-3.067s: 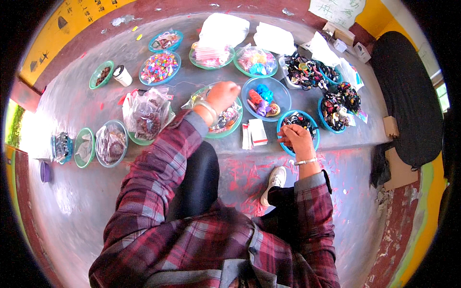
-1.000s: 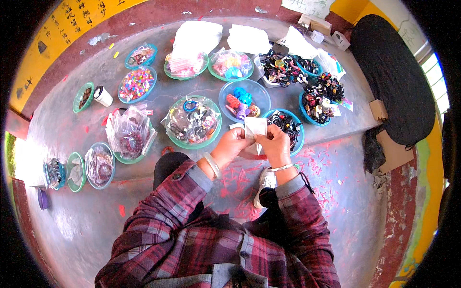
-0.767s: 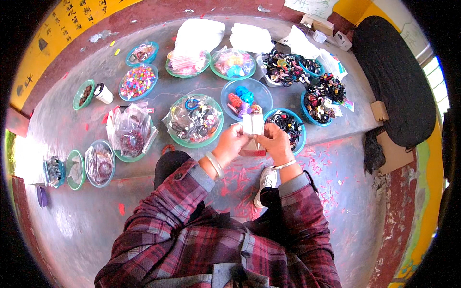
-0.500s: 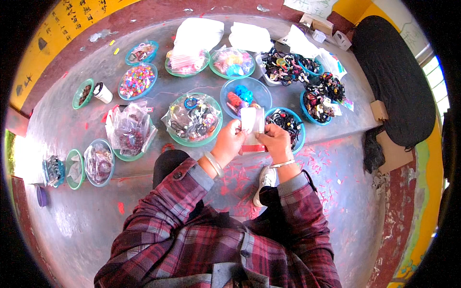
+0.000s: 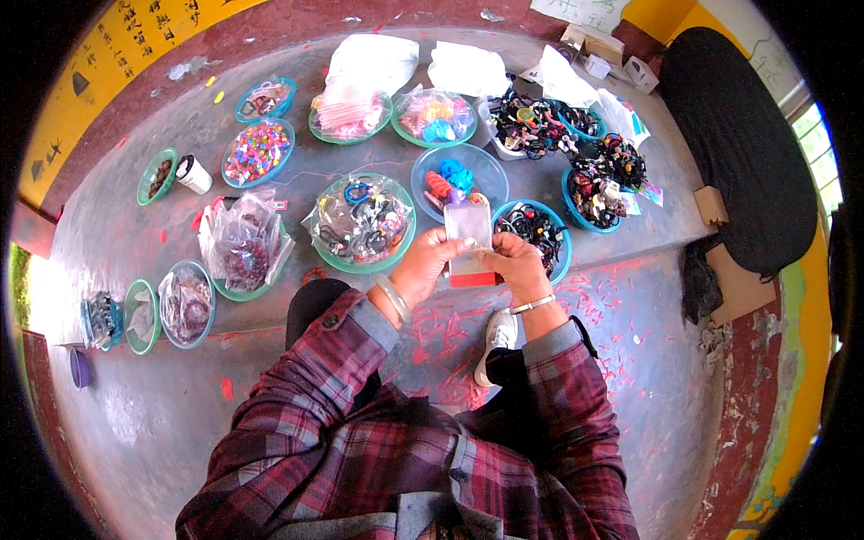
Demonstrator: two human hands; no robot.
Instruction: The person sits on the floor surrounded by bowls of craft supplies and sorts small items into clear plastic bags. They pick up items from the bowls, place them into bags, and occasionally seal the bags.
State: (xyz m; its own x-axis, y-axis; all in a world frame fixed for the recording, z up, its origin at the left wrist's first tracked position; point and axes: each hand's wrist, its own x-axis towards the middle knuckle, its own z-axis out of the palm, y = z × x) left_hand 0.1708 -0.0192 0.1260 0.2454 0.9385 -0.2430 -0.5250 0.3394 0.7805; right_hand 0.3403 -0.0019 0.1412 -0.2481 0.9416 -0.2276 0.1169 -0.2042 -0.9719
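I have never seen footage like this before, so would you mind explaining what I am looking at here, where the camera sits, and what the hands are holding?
There is no machine here: the picture comes from a wide fisheye camera worn on a person's head, looking down, which is why straight edges bend near the rim. The plaid sleeves coming up from the bottom are the wearer's own arms. The left hand and right hand together hold a small clear packet with a red bottom edge upright in front of them. On the grey floor lie many round bowls: a green bowl of bagged hair ties, a blue bowl of bright clips, a bowl of dark hair bands, and a bowl of colourful beads.
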